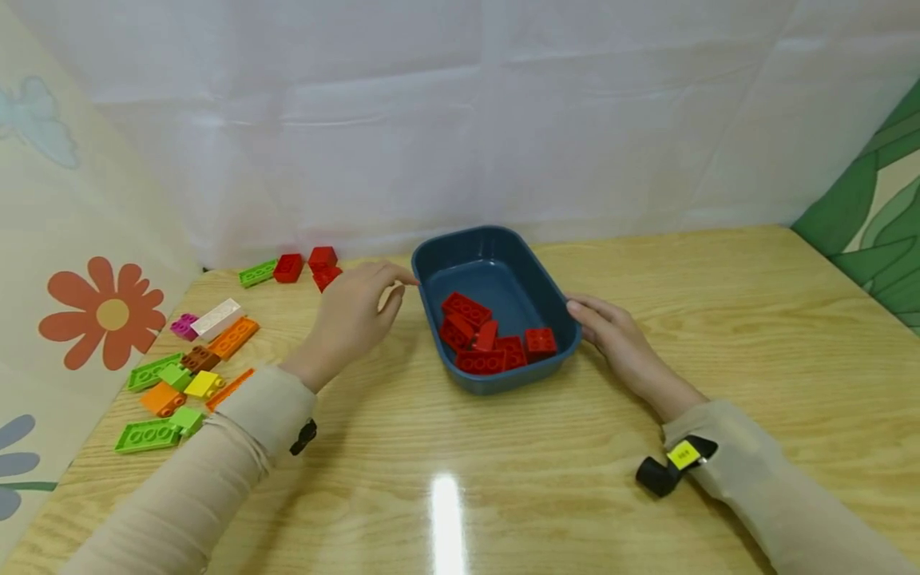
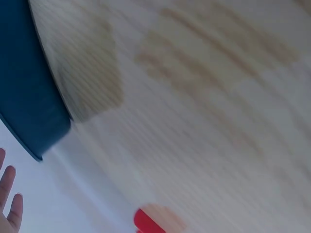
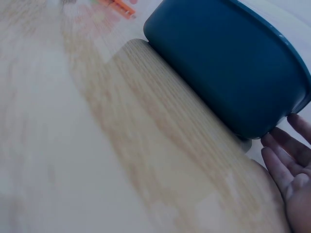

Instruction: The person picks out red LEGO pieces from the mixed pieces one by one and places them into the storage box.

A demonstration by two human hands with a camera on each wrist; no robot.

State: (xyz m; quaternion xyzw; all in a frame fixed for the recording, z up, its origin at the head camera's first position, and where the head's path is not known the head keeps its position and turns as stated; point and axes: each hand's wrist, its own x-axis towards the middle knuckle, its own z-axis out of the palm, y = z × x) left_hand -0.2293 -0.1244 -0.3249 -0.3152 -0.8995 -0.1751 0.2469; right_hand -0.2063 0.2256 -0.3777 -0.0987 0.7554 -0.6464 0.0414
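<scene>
A dark blue plastic bin (image 1: 513, 287) stands on the table, with several red toy bricks (image 1: 481, 361) loose inside its near end. My left hand (image 1: 359, 307) hovers by the bin's left rim, index finger stretched out; from the head view I cannot tell whether it touches. In the left wrist view, the fingers (image 2: 7, 187) appear straight and spread, with nothing between them. On the other side, my right hand (image 1: 618, 343) touches the bin's right side near the rim. The right wrist view shows its fairly straight fingers (image 3: 286, 145) against the bin's outer wall.
Beyond my left hand lie more red bricks (image 1: 289, 267) and a green brick (image 1: 257, 274). A scatter of orange, yellow, brown, white and magenta bricks (image 1: 204, 385) covers the table's left side. A white cloth (image 1: 489, 128) hangs behind the table (image 1: 546, 479).
</scene>
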